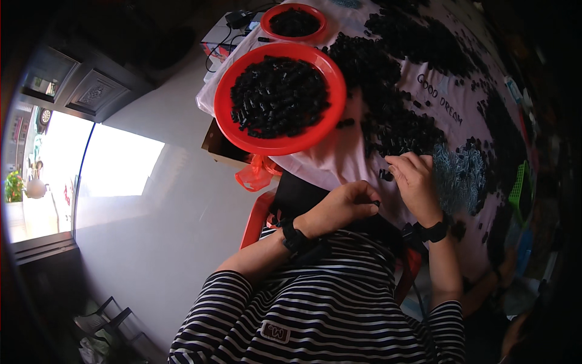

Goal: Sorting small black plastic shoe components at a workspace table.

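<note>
My left hand (345, 209) is closed, its thumb and fingertips pinching a small black cylindrical piece (376, 203) in front of my lap. To its right and a little farther off, my right hand (415, 181) has its fingers drawn together over the pale cloth. What its fingertips hold, if anything, is too small to make out. Just below those fingertips is a small black piece (385, 175). Beyond the right hand spreads a loose pile of black pieces (403, 128). A bundle of blue-grey strands (459, 179) lies right beside that hand.
A large red basin (227, 124) heaped with black pieces stands at the table's left edge, a smaller red bowl (265, 25) behind it. A red plastic bag (257, 174) hangs below. At the right are a green basket (519, 188) and another person's arm (508, 270).
</note>
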{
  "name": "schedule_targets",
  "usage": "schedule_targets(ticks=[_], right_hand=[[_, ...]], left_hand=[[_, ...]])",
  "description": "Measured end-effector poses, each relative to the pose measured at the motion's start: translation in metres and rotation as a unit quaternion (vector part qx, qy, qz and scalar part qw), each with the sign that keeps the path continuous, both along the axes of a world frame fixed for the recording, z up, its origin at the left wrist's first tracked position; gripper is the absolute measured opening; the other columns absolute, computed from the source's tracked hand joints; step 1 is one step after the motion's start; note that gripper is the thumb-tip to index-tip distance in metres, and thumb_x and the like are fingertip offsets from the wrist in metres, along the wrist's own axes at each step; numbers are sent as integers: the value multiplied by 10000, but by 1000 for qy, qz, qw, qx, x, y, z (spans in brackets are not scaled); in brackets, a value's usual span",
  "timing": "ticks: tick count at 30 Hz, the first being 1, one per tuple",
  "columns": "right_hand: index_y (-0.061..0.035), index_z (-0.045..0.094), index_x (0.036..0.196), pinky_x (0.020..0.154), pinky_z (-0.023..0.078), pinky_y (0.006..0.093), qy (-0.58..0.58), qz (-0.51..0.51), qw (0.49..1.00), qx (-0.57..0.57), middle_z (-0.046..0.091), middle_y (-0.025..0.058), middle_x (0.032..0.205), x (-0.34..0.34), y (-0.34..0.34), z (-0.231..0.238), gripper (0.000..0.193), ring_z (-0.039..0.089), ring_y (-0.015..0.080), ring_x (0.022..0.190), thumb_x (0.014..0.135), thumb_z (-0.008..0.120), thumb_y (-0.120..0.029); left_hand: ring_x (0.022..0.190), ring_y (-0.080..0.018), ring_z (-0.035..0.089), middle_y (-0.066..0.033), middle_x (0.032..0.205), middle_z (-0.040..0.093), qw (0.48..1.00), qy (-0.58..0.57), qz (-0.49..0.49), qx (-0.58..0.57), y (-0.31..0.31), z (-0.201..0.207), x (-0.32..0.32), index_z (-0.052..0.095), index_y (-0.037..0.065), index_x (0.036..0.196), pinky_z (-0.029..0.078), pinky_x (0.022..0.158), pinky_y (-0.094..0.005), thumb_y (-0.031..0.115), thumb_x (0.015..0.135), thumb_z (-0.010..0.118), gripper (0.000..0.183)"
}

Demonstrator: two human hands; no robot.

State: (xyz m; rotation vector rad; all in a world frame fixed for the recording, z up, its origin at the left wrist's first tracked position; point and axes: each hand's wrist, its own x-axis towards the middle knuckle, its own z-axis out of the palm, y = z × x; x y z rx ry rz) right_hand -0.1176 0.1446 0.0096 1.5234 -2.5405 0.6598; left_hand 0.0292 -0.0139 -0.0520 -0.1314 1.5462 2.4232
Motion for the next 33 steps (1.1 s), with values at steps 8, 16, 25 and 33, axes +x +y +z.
schedule_targets(ticks=[8,16,25,33], right_hand=[[-95,717,1078,859,405,394,-2,7,1000,9,657,20,935,8,9,-8,186,591,222,917,893,726,-109],[-102,708,1055,897,371,402,66,17,997,30,626,6,926,8,-3,-9,211,602,204,893,863,764,-165],[-81,703,1082,880,393,405,66,-41,996,-40,651,26,956,-16,-45,-16,229,617,230,867,899,760,-205],[-69,689,1122,902,366,431,99,-46,993,45,595,56,963,3,-38,-24,366,602,247,923,829,811,-251]], left_hand=[[982,-55,602,22,1058,647,1000,-13,0,20,1,-2,-1,633,34,1165,509,883,-227,106,980,714,214],[984,-53,605,15,1062,651,1000,2,8,22,1,-2,-2,632,32,1159,511,887,-227,98,974,720,215],[1017,-72,615,3,1073,664,1000,13,6,12,1,-5,-2,632,26,1162,507,921,-241,111,980,715,217],[1011,-71,605,6,1073,657,1000,9,-1,25,1,-1,-1,632,25,1162,503,922,-243,103,986,703,205]])
